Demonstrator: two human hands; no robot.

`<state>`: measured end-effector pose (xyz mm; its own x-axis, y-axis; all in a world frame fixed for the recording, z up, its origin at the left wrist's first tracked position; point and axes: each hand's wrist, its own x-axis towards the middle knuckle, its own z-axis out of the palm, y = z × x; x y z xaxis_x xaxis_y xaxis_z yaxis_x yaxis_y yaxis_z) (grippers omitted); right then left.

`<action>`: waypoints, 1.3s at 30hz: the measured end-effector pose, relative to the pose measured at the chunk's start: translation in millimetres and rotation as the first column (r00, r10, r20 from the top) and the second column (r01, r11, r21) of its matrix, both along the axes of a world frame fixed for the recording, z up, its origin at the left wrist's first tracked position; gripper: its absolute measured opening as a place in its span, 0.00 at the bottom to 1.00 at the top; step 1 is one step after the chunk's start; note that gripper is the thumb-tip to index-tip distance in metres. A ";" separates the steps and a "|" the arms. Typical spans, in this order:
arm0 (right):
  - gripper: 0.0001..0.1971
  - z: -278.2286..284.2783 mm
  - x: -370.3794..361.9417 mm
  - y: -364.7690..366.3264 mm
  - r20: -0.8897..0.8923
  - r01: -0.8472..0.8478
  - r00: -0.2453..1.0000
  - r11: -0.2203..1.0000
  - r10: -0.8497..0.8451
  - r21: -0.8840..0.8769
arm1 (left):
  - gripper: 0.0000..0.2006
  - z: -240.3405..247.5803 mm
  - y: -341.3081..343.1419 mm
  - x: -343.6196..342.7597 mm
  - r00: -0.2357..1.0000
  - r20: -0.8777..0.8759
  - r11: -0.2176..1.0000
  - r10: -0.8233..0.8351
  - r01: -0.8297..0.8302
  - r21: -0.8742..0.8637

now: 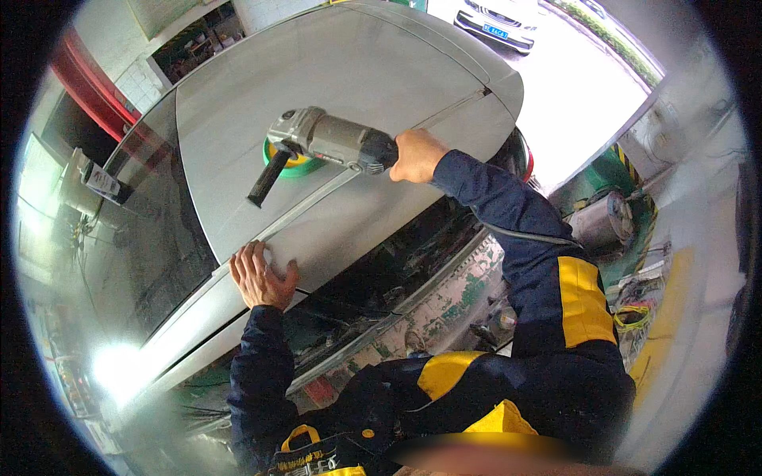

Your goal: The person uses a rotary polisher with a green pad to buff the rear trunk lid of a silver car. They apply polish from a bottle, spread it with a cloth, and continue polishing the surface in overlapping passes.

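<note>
1. Navy jacket [556, 389] with yellow patches is closest to the lens, filling the bottom, sleeves reaching up and forward.
2. Right hand [417, 156] is wrapped around the back end of a polisher [337, 141], fingers curled closed on it. Pretty solid hold from what I can see.
3. So where's the polisher? On top of the silver car [317, 63], by a long panel seam, its green-and-yellow pad [300, 166] at the surface. Can't tell how hard it's pressing.
4. Black side handle [268, 181] sticks out toward the wearer, no hand on it.
5. Left hand [263, 275] rests on the car near the panel edge, thumb spread away from the fingers. Can't tell if anything's under the palm.
6. Grey cord [532, 236] runs across the right sleeve.
7. Around it: dark car glass [151, 222] to the left, red post [91, 87] beyond that, white car [496, 25] outside at the top right.
</note>
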<state>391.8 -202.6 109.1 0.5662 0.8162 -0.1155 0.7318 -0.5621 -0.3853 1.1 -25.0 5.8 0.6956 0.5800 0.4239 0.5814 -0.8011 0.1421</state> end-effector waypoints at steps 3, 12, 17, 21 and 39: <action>0.21 -11.7 26.3 -16.2 -0.104 0.013 0.995 0.996 -0.004 0.091 | 0.37 -1.1 1.4 -0.4 0.998 0.054 0.999 -0.026 0.025 0.035; 0.10 -19.8 65.8 -115.4 -0.590 0.566 0.745 0.764 -0.312 0.311 | 0.38 0.9 5.1 -2.2 0.997 0.082 1.000 -0.002 0.003 -0.011; 0.17 -39.7 -33.5 -182.3 -0.773 0.668 0.625 0.589 -0.113 0.454 | 0.36 -1.9 9.1 -5.8 0.995 0.091 0.999 -0.038 0.039 -0.011; 0.20 -57.8 -139.2 -232.7 -0.787 0.673 0.617 0.501 0.027 0.545 | 0.30 2.0 11.4 -21.6 0.993 0.105 0.996 -0.050 0.057 -0.072; 0.20 -14.4 -436.2 -171.0 -0.502 0.013 0.814 0.855 0.291 0.518 | 0.46 112.1 -109.8 -440.2 0.497 0.747 -0.161 0.441 0.863 -0.479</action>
